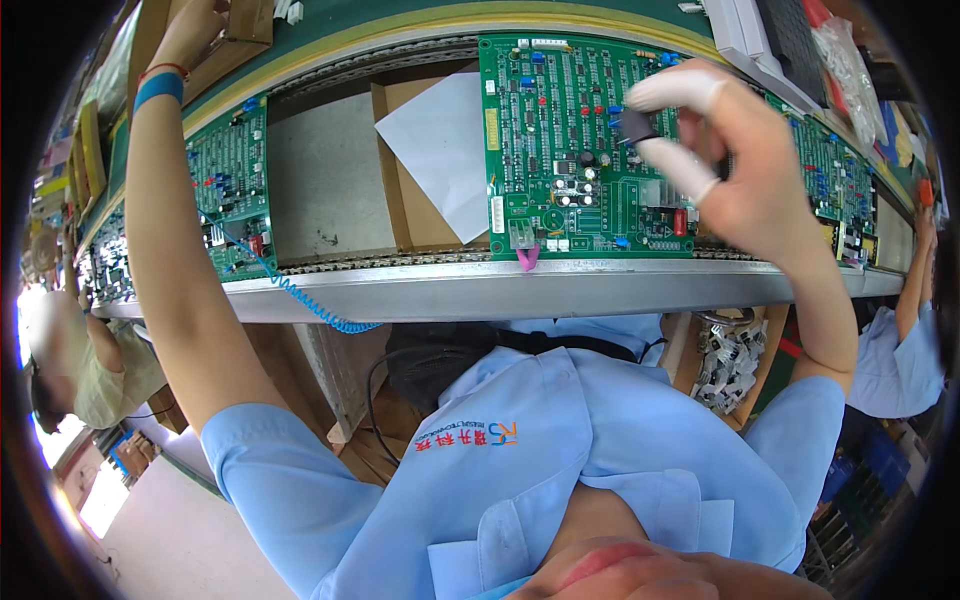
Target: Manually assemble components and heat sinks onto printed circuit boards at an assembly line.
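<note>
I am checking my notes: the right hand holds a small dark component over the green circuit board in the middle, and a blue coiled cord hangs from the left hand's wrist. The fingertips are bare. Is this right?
Not quite: the head view shows white finger cots on the right hand's fingertips, which pinch the small dark component over the middle green circuit board. The blue coiled cord runs as you say.

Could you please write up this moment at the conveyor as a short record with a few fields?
Setting: conveyor line carrying green circuit boards
Right hand: above the middle circuit board, wearing white finger cots, pinching a small dark component
Left hand: raised to a cardboard box on the far side, blue wristband on the forearm
Other boards: left circuit board with a blue coiled cord across it
Also on the line: white paper sheet on cardboard
</note>
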Demonstrator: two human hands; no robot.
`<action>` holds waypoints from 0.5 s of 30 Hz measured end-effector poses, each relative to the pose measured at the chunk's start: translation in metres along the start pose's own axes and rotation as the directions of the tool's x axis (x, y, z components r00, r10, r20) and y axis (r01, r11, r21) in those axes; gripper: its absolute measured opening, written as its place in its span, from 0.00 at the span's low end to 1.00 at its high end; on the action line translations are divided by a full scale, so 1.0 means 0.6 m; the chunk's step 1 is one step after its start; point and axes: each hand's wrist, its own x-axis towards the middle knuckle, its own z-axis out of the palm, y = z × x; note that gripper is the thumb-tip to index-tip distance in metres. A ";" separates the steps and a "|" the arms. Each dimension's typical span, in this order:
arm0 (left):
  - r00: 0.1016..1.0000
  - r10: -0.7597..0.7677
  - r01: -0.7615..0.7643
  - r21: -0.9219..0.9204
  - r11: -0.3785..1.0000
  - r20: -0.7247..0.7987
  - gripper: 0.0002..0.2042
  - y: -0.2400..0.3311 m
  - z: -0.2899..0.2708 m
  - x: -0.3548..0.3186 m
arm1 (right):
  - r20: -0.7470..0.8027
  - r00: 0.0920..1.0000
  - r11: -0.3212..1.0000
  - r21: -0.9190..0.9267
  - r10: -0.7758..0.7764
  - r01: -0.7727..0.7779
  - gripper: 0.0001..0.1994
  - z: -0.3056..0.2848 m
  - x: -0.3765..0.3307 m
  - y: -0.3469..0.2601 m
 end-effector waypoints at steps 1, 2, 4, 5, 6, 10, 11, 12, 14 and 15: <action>0.998 0.058 -0.058 0.050 0.997 0.014 0.18 0.001 -0.005 -0.001 | -0.014 0.998 0.998 -0.018 -0.064 0.064 0.17 0.018 0.003 -0.006; 0.998 0.057 -0.057 0.043 0.997 0.014 0.18 0.013 -0.010 -0.002 | -0.024 0.991 0.991 -0.035 -0.128 0.127 0.17 0.034 0.006 -0.011; 0.999 0.035 -0.039 0.118 0.992 0.037 0.19 0.029 -0.013 -0.009 | 0.008 0.988 0.986 -0.056 -0.154 0.154 0.14 0.059 0.008 -0.028; 0.999 0.048 -0.049 0.092 0.995 0.013 0.17 0.025 -0.010 -0.012 | 0.030 0.983 0.980 -0.069 -0.184 0.185 0.15 0.070 0.007 -0.035; 0.999 0.041 -0.042 0.090 0.995 0.014 0.17 0.026 -0.010 -0.012 | 0.051 0.976 0.973 -0.082 -0.212 0.216 0.16 0.078 0.004 -0.040; 0.992 0.045 -0.068 0.201 0.977 0.117 0.15 0.013 -0.016 0.003 | 0.111 0.965 0.949 -0.186 -0.238 0.255 0.15 0.107 -0.002 -0.049; 0.982 0.074 -0.125 0.306 0.944 0.172 0.14 -0.004 -0.019 0.004 | 0.115 0.964 0.944 -0.203 -0.240 0.260 0.15 0.112 -0.001 -0.052; 0.967 0.115 -0.199 0.394 0.897 0.227 0.14 0.001 -0.017 0.011 | 0.116 0.967 0.941 -0.231 -0.226 0.248 0.14 0.113 -0.002 -0.049; 0.996 0.088 -0.083 0.329 0.941 -0.003 0.13 0.034 -0.022 -0.002 | 0.092 0.967 0.933 -0.256 -0.236 0.252 0.12 0.118 -0.003 -0.040; 0.974 0.031 0.024 0.240 0.970 -0.223 0.13 0.052 -0.029 -0.014 | 0.067 0.966 0.926 -0.273 -0.251 0.260 0.10 0.120 -0.003 -0.037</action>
